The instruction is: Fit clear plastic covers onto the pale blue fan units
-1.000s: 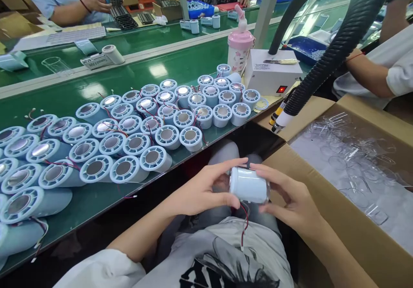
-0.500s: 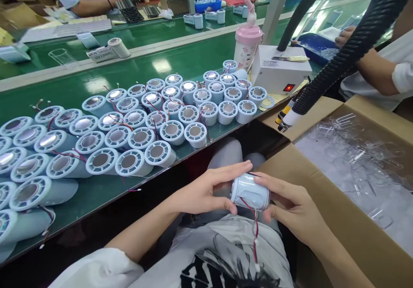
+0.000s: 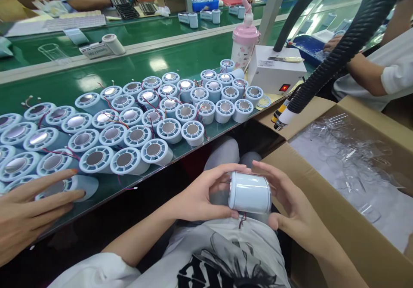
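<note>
A glossy light-blue cylindrical housing lies sideways above my lap, with a short bit of dark red wire showing beneath it. My left hand grips its left end, thumb below and fingers over the top. Around the right end curves my right hand, fingers spread and thumb standing off the surface; whether a fingertip touches behind it cannot be made out. On the green bench to the left stand several similar light-blue housings with round silvery ends and thin wires.
Another person's hand reaches over the housings at left. To my right, an open cardboard box holds clear plastic pieces. A black hose with a white nozzle hangs above it. A white device and pink bottle stand behind.
The housing has turned between my hands, so its wires now hang mostly hidden underneath. My right fingers have opened wider. Another person's hand has come in from the left.
</note>
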Action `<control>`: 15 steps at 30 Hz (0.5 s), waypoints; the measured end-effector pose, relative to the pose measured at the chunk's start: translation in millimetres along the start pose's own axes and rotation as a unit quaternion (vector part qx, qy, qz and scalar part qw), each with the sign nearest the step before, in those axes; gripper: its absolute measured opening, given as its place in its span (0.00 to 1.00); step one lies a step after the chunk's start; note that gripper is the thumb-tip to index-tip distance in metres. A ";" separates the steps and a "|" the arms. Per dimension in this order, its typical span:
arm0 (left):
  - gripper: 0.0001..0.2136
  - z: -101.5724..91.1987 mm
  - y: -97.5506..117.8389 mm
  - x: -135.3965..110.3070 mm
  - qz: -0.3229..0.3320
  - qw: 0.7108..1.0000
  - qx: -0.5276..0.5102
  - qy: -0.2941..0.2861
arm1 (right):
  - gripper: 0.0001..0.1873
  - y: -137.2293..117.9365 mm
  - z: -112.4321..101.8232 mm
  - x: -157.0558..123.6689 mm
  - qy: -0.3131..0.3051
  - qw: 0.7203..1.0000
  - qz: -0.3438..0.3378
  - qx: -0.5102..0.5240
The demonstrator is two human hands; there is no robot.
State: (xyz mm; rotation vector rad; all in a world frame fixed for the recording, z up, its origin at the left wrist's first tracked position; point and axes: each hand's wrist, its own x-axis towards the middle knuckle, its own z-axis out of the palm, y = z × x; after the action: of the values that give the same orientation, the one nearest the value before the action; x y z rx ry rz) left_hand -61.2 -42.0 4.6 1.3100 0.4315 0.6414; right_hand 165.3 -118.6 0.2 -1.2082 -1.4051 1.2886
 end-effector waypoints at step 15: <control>0.35 -11.0 -3.4 -0.3 -0.170 0.983 -0.041 -0.061 | 0.31 8.8 3.5 0.5 0.028 0.996 -0.067 -0.056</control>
State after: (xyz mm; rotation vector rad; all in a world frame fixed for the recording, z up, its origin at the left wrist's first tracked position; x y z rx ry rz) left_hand -67.7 -34.5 -1.2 1.1554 0.5100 0.2884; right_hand 162.7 -118.7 -9.0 -1.1918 -1.5075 1.0890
